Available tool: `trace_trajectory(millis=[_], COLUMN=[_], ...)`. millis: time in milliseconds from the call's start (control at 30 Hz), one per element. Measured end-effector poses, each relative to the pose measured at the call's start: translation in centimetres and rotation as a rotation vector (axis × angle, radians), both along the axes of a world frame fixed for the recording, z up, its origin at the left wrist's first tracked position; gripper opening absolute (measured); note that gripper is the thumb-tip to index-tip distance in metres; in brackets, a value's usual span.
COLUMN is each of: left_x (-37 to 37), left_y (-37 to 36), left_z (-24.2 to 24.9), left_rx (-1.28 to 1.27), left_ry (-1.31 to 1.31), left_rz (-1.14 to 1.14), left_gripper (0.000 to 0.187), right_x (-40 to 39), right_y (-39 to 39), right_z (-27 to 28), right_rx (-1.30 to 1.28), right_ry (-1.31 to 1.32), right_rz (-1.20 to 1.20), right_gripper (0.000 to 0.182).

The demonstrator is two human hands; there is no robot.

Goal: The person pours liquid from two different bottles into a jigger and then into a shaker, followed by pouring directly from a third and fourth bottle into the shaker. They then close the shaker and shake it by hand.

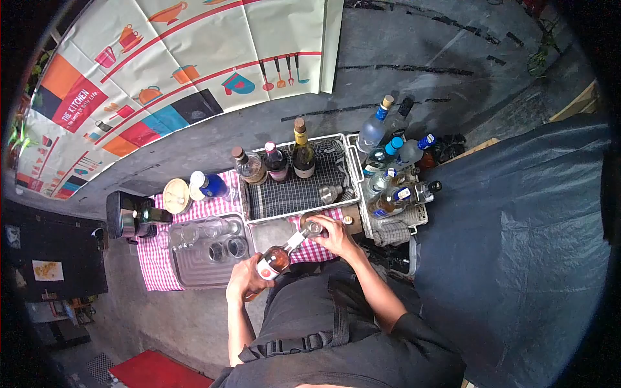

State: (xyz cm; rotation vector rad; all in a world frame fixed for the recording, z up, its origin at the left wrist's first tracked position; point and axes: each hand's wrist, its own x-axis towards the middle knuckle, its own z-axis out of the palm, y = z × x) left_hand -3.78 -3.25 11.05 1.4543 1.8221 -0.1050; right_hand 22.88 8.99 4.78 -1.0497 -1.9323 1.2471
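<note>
A clear bottle point(277, 257) of pinkish liquid with a red-and-white label is tilting over the bench's point(155, 255) near edge, the left hand point(243, 279) gripping its base, the right hand point(331, 234) clasping its neck. Empty glasses point(217, 239) are standing on the metal tray point(194, 271) just beside it, a white basket point(294, 184) of bottles behind.

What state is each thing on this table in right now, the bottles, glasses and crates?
Pink bottle: tilted, held by both hands.
Left hand: gripping the bottle's body.
Right hand: closed on the bottle's neck end.
Centre crate: three bottles upright, a glass lying on the cloth.
Right crate: packed with bottles, some leaning.
Blue bottle: lying on its side.
Tray: holding glasses; whether filled cannot be told.
</note>
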Motion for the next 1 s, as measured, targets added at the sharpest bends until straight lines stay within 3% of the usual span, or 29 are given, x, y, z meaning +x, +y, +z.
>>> trace_trajectory(millis=[667,733,1000], left_x=[-0.4,-0.5,-0.3], left_y=[-0.3,-0.3,-0.1], left_z=[-0.5,-0.5,-0.3], left_rx=[0.009,0.019,-0.018], left_ry=[-0.008,-0.006,0.001], left_rz=[-0.019,-0.024,0.000], left_gripper=[0.083,0.084,0.079], right_x=[0.0,0.0,0.1], right_y=[0.0,-0.1,0.0], right_z=[0.2,-0.2,-0.1], right_rx=[-0.057,-0.032,-0.026], right_ry=[-0.043,-0.021,-0.003], right_rz=[0.024,0.022,0.028], right_gripper=[0.058,0.050,0.049])
